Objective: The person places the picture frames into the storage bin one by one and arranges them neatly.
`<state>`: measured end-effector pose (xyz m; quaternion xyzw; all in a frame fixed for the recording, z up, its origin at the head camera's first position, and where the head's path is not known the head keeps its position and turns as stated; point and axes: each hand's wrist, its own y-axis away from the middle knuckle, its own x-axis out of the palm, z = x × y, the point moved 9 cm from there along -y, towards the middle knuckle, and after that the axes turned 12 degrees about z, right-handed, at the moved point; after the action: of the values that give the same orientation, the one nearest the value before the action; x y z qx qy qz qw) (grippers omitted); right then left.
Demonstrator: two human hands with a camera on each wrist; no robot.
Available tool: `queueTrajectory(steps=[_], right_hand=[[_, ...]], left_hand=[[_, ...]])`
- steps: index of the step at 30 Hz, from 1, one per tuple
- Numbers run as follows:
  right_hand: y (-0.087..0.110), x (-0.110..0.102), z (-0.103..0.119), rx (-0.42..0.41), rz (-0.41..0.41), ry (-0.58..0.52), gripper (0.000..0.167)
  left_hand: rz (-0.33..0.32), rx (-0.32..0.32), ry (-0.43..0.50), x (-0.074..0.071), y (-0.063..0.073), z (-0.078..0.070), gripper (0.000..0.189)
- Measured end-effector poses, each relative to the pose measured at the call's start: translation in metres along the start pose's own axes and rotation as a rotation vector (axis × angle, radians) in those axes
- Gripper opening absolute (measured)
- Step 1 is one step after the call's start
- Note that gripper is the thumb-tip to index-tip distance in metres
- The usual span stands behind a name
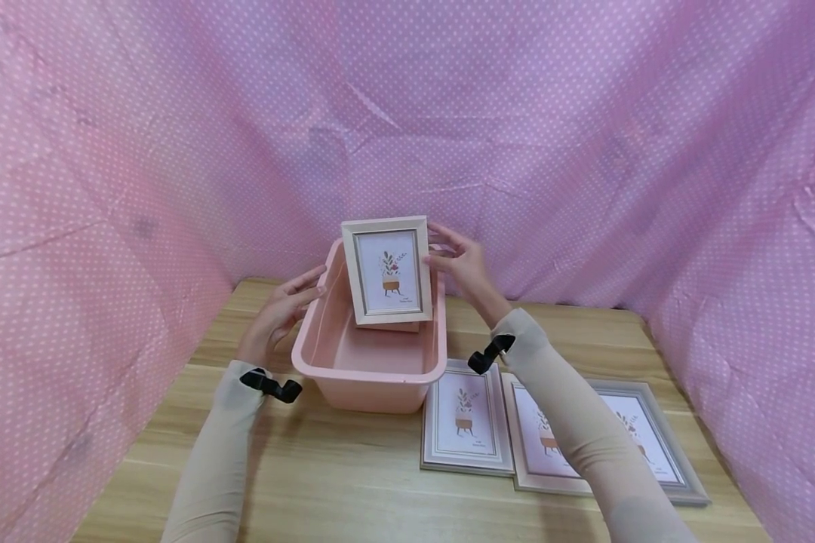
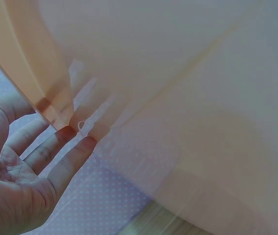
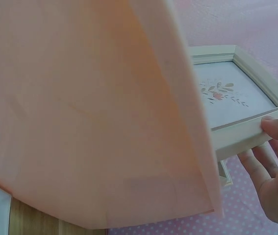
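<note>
Right hand has a cream picture frame pinched by its right edge, thumb in front, frame tilted up over the far part of the pink tub. Left hand is pretty loose, fingers spread, fingertips on the tub's left rim. More frames lie near right on the wooden table.

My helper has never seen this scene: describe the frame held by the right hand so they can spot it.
On the wooden table stands a pink bin. Over its far end, the right hand grips the side of a cream frame, its face toward the head camera. Unlike the frames lying flat to the bin's right, this one is held up.
</note>
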<state>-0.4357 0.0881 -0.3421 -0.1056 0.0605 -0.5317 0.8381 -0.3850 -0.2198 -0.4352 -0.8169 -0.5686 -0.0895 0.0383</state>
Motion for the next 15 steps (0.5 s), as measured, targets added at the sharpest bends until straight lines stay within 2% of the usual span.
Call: queueTrajectory(steps=[8,15], right_hand=[[-0.0009,0.0053,0.003,-0.044,0.024,0.004,0.067],[-0.0015,0.0092,0.0063,-0.05,0.049,0.109,0.069]], left_hand=[[-0.009,-0.007,-0.032,0.0014,0.0037,-0.0018,0.062],[-0.01,0.007,0.006,0.0045,0.0052,-0.0016,0.062]])
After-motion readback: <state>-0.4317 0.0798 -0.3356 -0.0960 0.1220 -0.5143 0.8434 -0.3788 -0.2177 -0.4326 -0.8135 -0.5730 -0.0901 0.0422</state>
